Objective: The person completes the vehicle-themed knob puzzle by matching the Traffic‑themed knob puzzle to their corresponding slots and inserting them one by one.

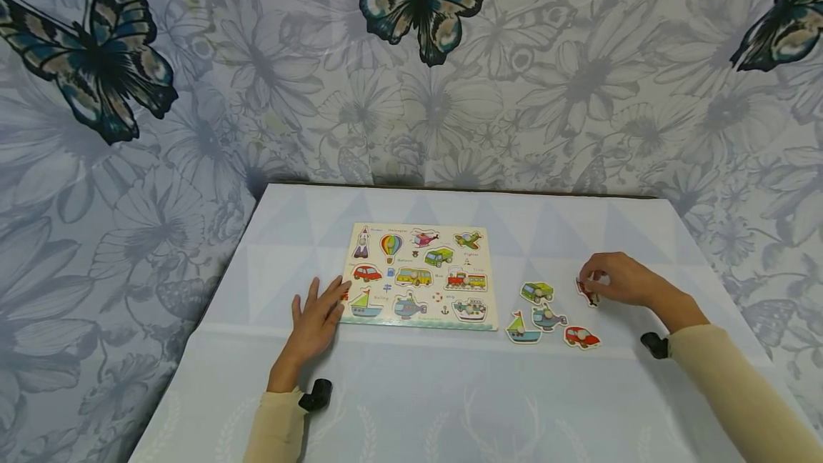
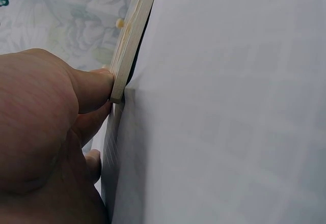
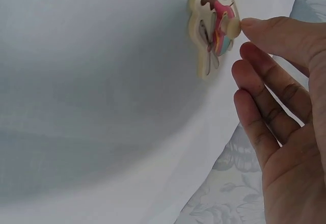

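Puzzle board [image 1: 421, 322] of vehicle pictures [image 1: 439, 257], left grip [image 1: 315, 327] loosely extended against it, right grip [image 1: 626, 284] pinching pink helicopter piece [image 3: 218, 43] by its knob [image 3: 233, 28] near four loose pieces [image 1: 548, 319], pale desk [image 1: 411, 384], butterfly-patterned wall [image 1: 360, 141]

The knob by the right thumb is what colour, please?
A pale tan knob; best view: right wrist.
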A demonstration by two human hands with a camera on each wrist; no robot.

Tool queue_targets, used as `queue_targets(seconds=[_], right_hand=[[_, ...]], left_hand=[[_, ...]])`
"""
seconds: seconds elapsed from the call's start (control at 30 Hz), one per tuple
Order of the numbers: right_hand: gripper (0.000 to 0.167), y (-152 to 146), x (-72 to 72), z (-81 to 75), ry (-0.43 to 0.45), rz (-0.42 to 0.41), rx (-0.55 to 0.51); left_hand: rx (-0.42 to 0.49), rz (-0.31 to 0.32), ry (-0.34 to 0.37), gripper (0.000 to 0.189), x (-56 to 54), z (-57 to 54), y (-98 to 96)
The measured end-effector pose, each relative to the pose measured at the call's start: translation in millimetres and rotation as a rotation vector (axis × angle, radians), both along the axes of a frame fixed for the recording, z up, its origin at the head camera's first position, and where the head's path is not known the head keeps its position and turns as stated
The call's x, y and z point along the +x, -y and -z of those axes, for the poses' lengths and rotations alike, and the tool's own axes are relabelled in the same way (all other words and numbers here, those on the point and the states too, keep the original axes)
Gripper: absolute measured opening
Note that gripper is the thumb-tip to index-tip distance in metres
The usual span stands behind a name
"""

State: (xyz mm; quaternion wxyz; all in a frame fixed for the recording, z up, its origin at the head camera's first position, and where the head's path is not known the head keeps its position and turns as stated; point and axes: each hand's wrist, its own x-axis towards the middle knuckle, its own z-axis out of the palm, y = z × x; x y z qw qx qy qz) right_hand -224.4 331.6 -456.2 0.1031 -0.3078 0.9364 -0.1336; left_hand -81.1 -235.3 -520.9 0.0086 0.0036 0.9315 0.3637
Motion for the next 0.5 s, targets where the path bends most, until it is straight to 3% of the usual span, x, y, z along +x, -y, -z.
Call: queue_targets(seconds=[0.5], right_hand=[[0.016,-8.5,2.9,11.1,0.014,-0.017,-0.029]], left_hand=[[0.004,0.005,0.001,0.046,-0.3,-0.6,0.9]])
